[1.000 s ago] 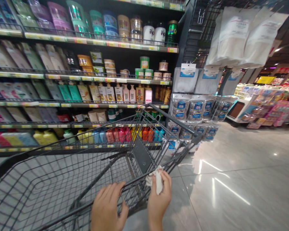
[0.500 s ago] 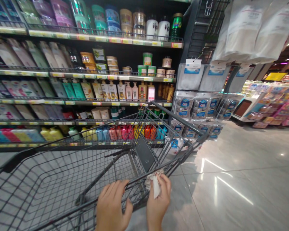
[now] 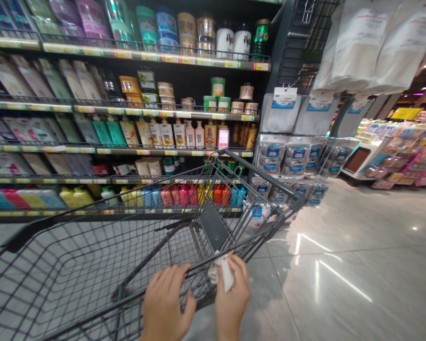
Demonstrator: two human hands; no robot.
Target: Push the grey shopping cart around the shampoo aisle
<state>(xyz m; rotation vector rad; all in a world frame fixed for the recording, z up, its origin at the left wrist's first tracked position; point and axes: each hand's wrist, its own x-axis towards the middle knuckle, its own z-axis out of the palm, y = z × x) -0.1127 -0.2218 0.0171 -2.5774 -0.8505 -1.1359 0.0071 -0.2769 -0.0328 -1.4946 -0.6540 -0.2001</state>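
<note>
A dark grey wire shopping cart (image 3: 213, 227) stands side-on in front of me, and no goods show in its basket. My left hand (image 3: 168, 300) rests over the cart's near top rail, fingers curled round the bar and thumb on the near side. Just right of it, my right hand (image 3: 232, 293) pinches a crumpled whitish cloth or tissue (image 3: 227, 274) against the same rail. Part of the cloth wraps over the bar, and part sticks out between thumb and fingers.
Behind the cart, shelves (image 3: 170, 112) hold rows of bottles and jars. Packaged goods (image 3: 271, 158) hang on hooks at the shelf end, with large white bags (image 3: 362, 52) above right. Shiny tiled floor (image 3: 341, 246) spans the right side, with another display (image 3: 408, 151) farther back.
My right hand and the cloth have shifted slightly left along the rail. My left hand stays in nearly the same place.
</note>
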